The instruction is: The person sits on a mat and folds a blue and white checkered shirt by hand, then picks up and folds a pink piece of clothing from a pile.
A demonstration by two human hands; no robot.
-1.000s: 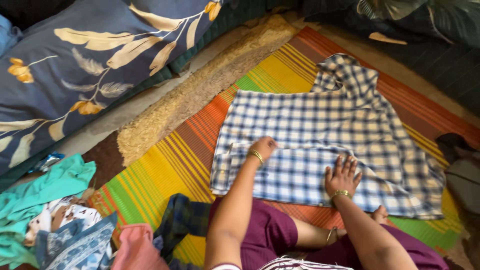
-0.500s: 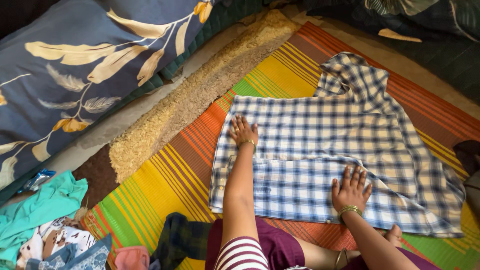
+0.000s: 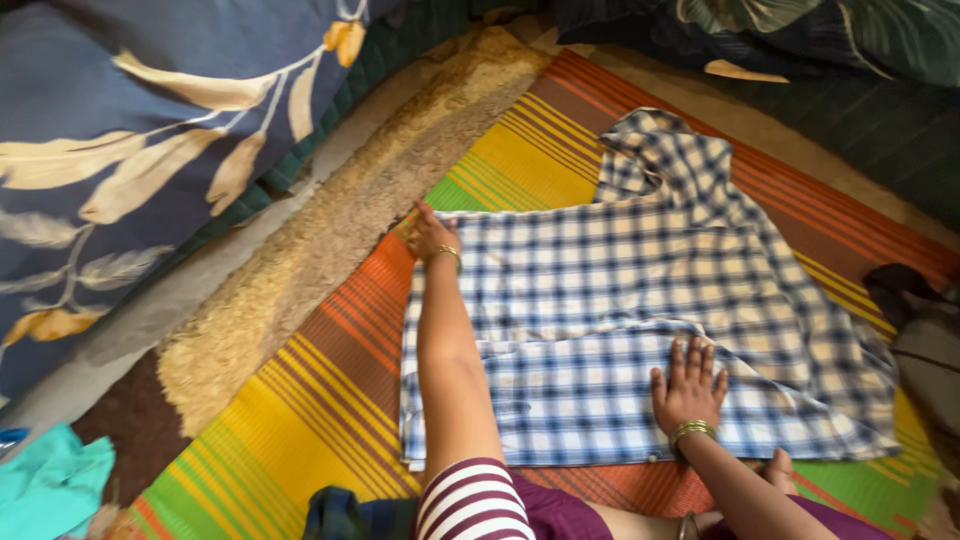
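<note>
A blue and cream checked shirt (image 3: 640,300) lies spread on a striped, many-coloured mat (image 3: 330,370), its near edge folded up over itself. My left hand (image 3: 430,236) reaches to the shirt's far left corner; its fingers rest on the cloth edge there, and whether they pinch it I cannot tell. My right hand (image 3: 688,382) lies flat, fingers apart, on the folded near part. Both wrists wear gold bangles.
A tan shaggy rug (image 3: 330,240) runs along the mat's left side. A large dark blue cushion with a leaf print (image 3: 130,150) lies at the left. Teal cloth (image 3: 50,485) shows at the bottom left. Dark leaf-print fabric (image 3: 800,40) fills the top right.
My left hand has slid from the shirt's middle fold out to its far left corner. My right hand has stayed pressed on the fold. The view has shifted to the right.
</note>
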